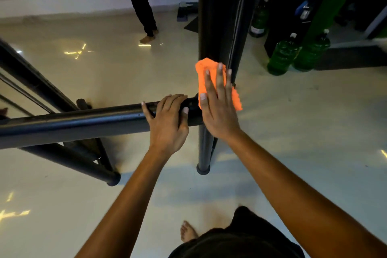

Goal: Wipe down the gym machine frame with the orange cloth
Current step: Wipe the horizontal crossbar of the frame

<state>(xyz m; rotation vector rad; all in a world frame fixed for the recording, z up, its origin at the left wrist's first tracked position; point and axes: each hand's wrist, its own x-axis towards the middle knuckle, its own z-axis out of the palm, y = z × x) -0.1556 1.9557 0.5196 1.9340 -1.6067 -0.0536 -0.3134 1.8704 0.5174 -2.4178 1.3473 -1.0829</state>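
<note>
Right hand (217,109) presses orange cloth (211,81) flat on black upright post (219,27), fingers straight.
Left hand (167,123) curled round horizontal bar (73,125) beside the joint. Green bottles (293,54) on floor behind; labels too blurred to read.

Both forearms are bare, with no sleeves, watch or rings showing. Dark, loose clothing (240,236) covers the body below (black, apparently). One foot (188,231) is bare.
</note>
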